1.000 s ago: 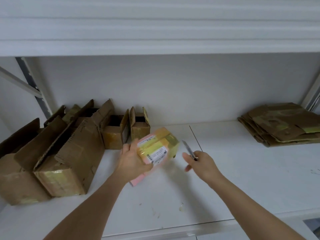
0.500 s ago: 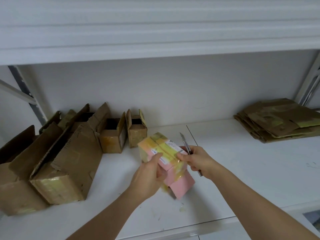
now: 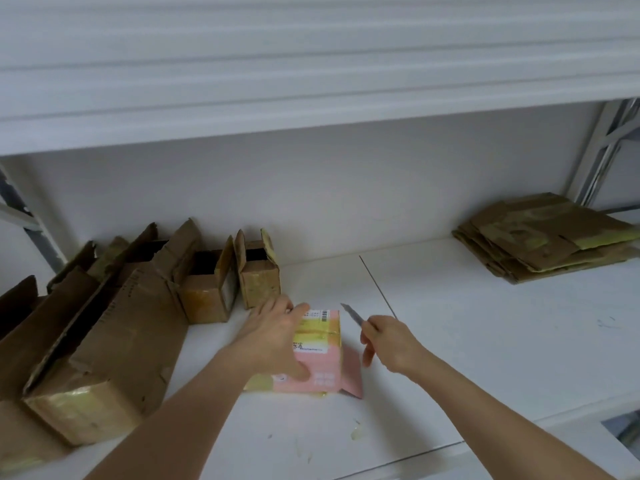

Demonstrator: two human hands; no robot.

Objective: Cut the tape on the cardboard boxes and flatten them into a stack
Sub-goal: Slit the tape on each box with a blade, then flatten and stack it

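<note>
A small pink box (image 3: 320,355), wrapped in yellowish tape with white barcode labels, lies on the white shelf (image 3: 433,358) in the middle. My left hand (image 3: 273,341) lies over its left side, fingers spread across the top and thumb on the near face. My right hand (image 3: 388,341) grips a small utility knife (image 3: 352,314) just right of the box, blade pointing up and left, apart from the box. A pink flap sticks out at the box's lower right.
Several open brown cardboard boxes (image 3: 104,323) crowd the shelf's left side, two small ones (image 3: 258,275) nearest the pink box. A stack of flattened cardboard (image 3: 543,237) lies at the far right. A metal shelf post (image 3: 602,150) stands behind it.
The pink box has come down from mid-air onto the shelf, lying on its side. My right hand let go of the box and drew back to the right with the knife.
</note>
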